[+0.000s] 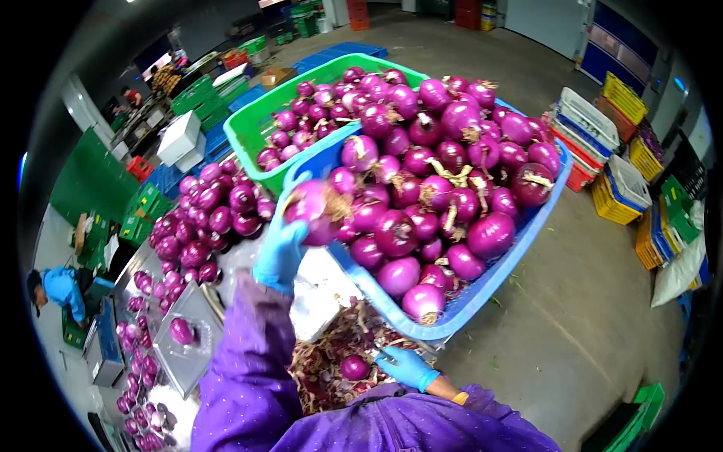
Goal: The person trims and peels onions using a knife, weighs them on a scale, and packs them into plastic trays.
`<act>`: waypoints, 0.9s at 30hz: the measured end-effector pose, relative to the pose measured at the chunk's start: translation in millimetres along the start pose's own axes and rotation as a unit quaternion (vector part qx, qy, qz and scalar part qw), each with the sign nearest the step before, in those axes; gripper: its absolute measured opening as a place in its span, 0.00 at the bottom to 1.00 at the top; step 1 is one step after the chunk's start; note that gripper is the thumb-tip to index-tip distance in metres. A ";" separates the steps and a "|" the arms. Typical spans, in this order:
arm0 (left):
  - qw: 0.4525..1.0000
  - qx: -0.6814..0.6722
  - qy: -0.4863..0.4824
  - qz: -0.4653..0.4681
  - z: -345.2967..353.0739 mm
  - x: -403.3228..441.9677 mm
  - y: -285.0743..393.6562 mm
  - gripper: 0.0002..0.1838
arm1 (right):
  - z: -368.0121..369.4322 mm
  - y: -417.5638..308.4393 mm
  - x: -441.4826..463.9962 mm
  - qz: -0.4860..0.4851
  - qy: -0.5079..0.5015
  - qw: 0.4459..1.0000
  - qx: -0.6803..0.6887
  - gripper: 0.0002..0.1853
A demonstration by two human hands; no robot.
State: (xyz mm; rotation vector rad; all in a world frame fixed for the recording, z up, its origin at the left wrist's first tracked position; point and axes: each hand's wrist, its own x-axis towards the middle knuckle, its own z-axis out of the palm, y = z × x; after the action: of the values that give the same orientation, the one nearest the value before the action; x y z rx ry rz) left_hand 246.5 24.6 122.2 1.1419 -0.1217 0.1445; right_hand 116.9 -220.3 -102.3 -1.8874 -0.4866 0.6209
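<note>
Onion [310, 213] is grasped by fingers of left hand [281, 252], at left edge of blue basket [452, 329]; could be dropped if grip slips. Right hand [407, 368]: fingers' hold can't be told.

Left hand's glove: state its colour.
The snug left-hand glove is light blue, shown in the head view.

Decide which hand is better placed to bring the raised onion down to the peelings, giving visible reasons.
Left, I judge: the left hand grasps the raised onion near the blue basket, while the right hand is down by the peelings, well away from that onion.
</note>
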 end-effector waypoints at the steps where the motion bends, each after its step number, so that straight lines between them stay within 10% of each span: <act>1: 0.999 -0.043 0.009 0.025 -19.5 -24.3 -8.1 0.47 | 1.3 -3.9 0.2 0.001 0.009 1.000 0.024 0.14; 10: 0.942 -0.196 0.253 -0.106 -33.7 -163.6 -54.8 0.36 | -1.8 -103.5 34.3 -0.161 0.068 0.985 -0.018 0.05; 27: 0.950 -0.118 0.200 -0.210 -27.9 -178.7 -79.4 0.39 | -7.4 -109.8 48.5 -0.109 0.051 0.972 -0.204 0.08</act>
State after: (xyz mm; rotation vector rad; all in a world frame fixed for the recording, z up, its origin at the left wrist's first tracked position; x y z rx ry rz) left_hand 85.3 8.2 9.2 0.8582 0.4537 -0.0196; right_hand 154.0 -155.8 -7.7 -2.1977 -0.7879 0.2905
